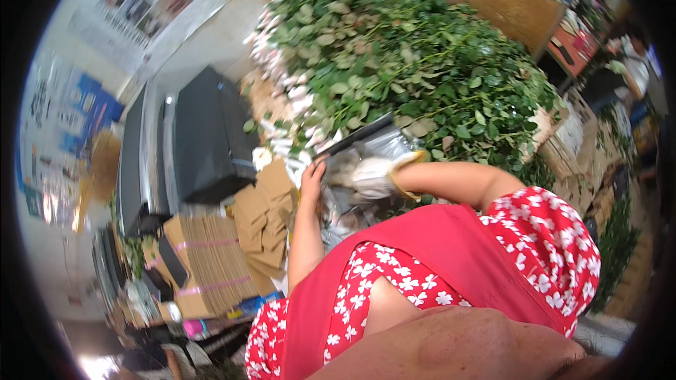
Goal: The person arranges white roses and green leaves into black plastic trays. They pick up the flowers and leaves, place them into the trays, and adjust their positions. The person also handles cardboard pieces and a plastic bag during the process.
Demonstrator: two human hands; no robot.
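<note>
A broad heap of green leafy stems (429,63) is spread across the work surface, with pale wrapped heads (282,74) lined along its left edge. To the left, a large dark case (211,134) is set above a banded stack of brown cardboard (215,253), with loose cardboard pieces (264,204) scattered beside it. In front of the red apron (443,243), against the heap's near edge, a grey, dark-edged tray-like panel (391,142) is placed; its long dark edge is slanted, lower at left and higher at right, with the upper end pointed toward the leaves. The right forearm is carried in from the right, nearly level and pointed leftward, and the right hand (372,177), covered by a pale glove with a yellow cuff, is held over the panel; its fingers are blurred, and whether anything is grasped cannot be told. The left forearm is raised almost upright, and the bare left hand (313,174) is laid at the dark edge's lower end, fingers extended upward and slightly bent; whether a grip is taken cannot be told.
</note>
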